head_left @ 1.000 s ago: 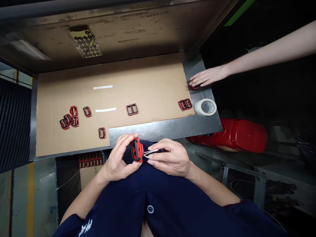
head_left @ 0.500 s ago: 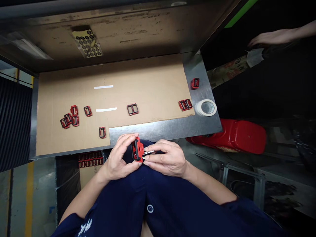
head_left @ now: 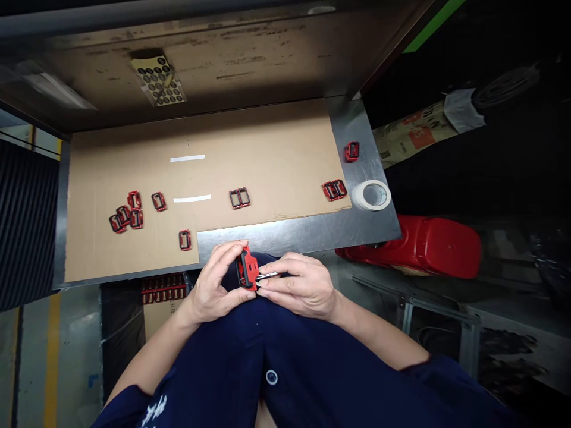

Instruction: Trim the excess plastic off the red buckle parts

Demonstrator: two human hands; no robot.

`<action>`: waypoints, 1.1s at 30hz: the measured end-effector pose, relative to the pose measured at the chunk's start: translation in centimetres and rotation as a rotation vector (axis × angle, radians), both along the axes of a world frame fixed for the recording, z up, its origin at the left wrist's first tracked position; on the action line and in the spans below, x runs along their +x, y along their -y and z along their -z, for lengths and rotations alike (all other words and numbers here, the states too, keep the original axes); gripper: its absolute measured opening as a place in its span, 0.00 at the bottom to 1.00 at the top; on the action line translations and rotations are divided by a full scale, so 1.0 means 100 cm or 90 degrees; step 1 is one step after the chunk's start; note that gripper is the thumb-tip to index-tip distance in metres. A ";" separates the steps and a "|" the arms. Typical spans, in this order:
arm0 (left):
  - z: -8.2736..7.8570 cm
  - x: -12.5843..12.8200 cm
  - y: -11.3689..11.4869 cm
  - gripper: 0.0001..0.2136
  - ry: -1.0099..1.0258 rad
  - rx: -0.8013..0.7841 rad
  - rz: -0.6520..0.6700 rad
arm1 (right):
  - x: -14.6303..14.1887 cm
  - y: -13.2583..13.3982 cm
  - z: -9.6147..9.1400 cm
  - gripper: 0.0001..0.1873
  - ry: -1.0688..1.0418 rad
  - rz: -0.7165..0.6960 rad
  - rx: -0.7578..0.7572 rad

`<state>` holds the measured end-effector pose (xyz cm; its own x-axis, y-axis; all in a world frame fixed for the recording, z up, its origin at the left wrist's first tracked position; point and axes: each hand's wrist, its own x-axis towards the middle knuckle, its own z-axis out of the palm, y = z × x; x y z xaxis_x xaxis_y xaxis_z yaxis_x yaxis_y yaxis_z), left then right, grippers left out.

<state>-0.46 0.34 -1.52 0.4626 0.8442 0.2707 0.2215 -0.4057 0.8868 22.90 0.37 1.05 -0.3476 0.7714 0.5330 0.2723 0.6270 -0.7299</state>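
Observation:
My left hand (head_left: 215, 280) pinches a red and black plastic buckle (head_left: 248, 269) between thumb and fingers, just below the bench edge and above my dark blue lap. My right hand (head_left: 300, 286) holds a thin steel pin (head_left: 267, 276) with its tip at the buckle's side. Part of the buckle is hidden by my fingers. On the cardboard sheet (head_left: 250, 160), several more red buckles (head_left: 126, 214) lie in a loose group at the left. Others lie singly or in pairs, such as the one (head_left: 184, 240) nearest my left hand.
The steel bench (head_left: 294, 235) carries a roll of masking tape (head_left: 371, 195) and a red buckle (head_left: 352, 151) at its right end. A sheet of black dots (head_left: 158, 80) lies beyond. A red plastic container (head_left: 439, 247) sits right of the bench, with a box of red buckles (head_left: 163, 289) below it.
A co-worker's hand has let go of a red buckle on the bench's right end and withdrawn out of view. My hands have drawn slightly closer around the buckle.

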 end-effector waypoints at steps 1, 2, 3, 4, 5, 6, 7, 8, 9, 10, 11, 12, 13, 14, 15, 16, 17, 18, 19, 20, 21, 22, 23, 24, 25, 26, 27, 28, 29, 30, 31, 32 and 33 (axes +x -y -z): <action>0.000 0.000 0.000 0.40 -0.008 0.009 -0.002 | 0.000 0.000 0.000 0.01 0.002 -0.004 0.001; -0.001 0.000 0.000 0.40 -0.017 0.019 -0.003 | 0.000 0.000 -0.001 0.01 0.005 -0.007 0.003; -0.002 0.000 -0.001 0.40 -0.028 0.030 -0.003 | 0.000 -0.001 -0.001 0.01 0.008 -0.012 0.006; -0.004 0.000 -0.001 0.40 -0.039 0.041 -0.004 | 0.000 -0.001 -0.002 0.01 0.012 -0.015 0.009; -0.005 0.000 -0.002 0.40 -0.049 0.051 -0.006 | 0.000 -0.001 -0.002 0.01 0.015 -0.018 0.012; -0.006 0.000 -0.002 0.40 -0.057 0.060 -0.008 | 0.000 -0.001 -0.003 0.01 0.018 -0.019 0.013; -0.006 -0.001 -0.003 0.40 -0.063 0.067 -0.010 | 0.000 -0.001 -0.003 0.02 0.019 -0.019 0.013; -0.007 -0.001 -0.003 0.40 -0.067 0.071 -0.012 | -0.001 0.000 -0.004 0.03 0.018 -0.019 0.012; -0.007 -0.001 -0.003 0.40 -0.070 0.071 -0.013 | -0.001 0.000 -0.004 0.04 0.016 -0.018 0.013; -0.006 -0.001 -0.003 0.40 -0.070 0.070 -0.015 | -0.002 0.001 -0.005 0.05 0.014 -0.016 0.013; -0.006 0.000 -0.003 0.40 -0.068 0.068 -0.017 | -0.002 0.001 -0.005 0.06 0.011 -0.013 0.015; -0.005 0.000 -0.002 0.40 -0.065 0.065 -0.019 | -0.003 0.002 -0.005 0.07 0.008 -0.009 0.017; -0.004 0.000 -0.002 0.40 -0.060 0.059 -0.021 | -0.003 0.002 -0.006 0.07 0.004 -0.005 0.017; -0.003 0.001 -0.001 0.40 -0.054 0.050 -0.024 | -0.004 0.003 -0.006 0.08 -0.001 0.000 0.018; -0.002 0.001 -0.001 0.41 -0.046 0.038 -0.028 | -0.004 0.003 -0.006 0.08 -0.006 0.006 0.018; 0.000 0.001 0.000 0.41 -0.036 0.023 -0.032 | -0.004 0.003 -0.006 0.09 -0.011 0.014 0.017; 0.002 0.001 0.001 0.41 -0.025 0.008 -0.036 | -0.004 0.003 -0.007 0.09 -0.017 0.025 0.013; 0.003 0.001 0.003 0.41 -0.011 -0.007 -0.042 | -0.004 0.004 -0.007 0.08 -0.024 0.037 0.008; 0.006 0.000 0.004 0.40 0.005 -0.021 -0.048 | -0.004 0.004 -0.007 0.08 -0.033 0.050 0.001; 0.008 0.000 0.005 0.40 0.021 -0.032 -0.054 | -0.004 0.004 -0.007 0.07 -0.044 0.062 -0.009; 0.010 0.000 0.007 0.40 0.037 -0.043 -0.061 | -0.004 0.004 -0.006 0.07 -0.055 0.073 -0.018; 0.012 -0.001 0.008 0.40 0.054 -0.054 -0.068 | -0.003 0.004 -0.004 0.07 -0.063 0.084 -0.027; 0.014 0.000 0.009 0.40 0.073 -0.065 -0.075 | -0.003 0.004 0.000 0.06 -0.065 0.096 -0.034; 0.015 0.000 0.009 0.40 0.095 -0.078 -0.080 | -0.002 0.004 0.006 0.06 -0.061 0.113 -0.042; 0.015 0.001 0.010 0.40 0.122 -0.091 -0.084 | -0.002 0.003 0.014 0.05 -0.054 0.134 -0.057; 0.015 0.002 0.009 0.39 0.150 -0.104 -0.088 | -0.001 0.001 0.024 0.04 -0.044 0.159 -0.077; 0.013 0.003 0.009 0.38 0.177 -0.117 -0.092 | 0.000 -0.002 0.037 0.03 -0.033 0.187 -0.103; 0.012 0.003 0.008 0.38 0.202 -0.128 -0.095 | 0.001 -0.005 0.051 0.03 -0.021 0.215 -0.141; 0.010 0.004 0.008 0.37 0.222 -0.137 -0.098 | 0.003 -0.008 0.068 0.05 -0.006 0.235 -0.176; 0.008 0.005 0.007 0.36 0.237 -0.144 -0.100 | 0.005 -0.012 0.085 0.06 0.015 0.246 -0.205; 0.006 0.005 0.006 0.36 0.250 -0.150 -0.100 | 0.007 -0.015 0.102 0.07 0.044 0.253 -0.227; 0.005 0.005 0.006 0.36 0.261 -0.154 -0.100 | 0.008 -0.018 0.119 0.07 0.056 0.258 -0.237; 0.003 0.005 0.006 0.35 0.268 -0.158 -0.098 | 0.010 -0.020 0.135 0.07 0.068 0.256 -0.246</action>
<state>0.03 -0.23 -1.86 0.2217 0.9565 0.1897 -0.1355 -0.1625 0.9774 23.91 2.42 -12.41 -0.0226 0.9862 0.1638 0.5190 0.1516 -0.8412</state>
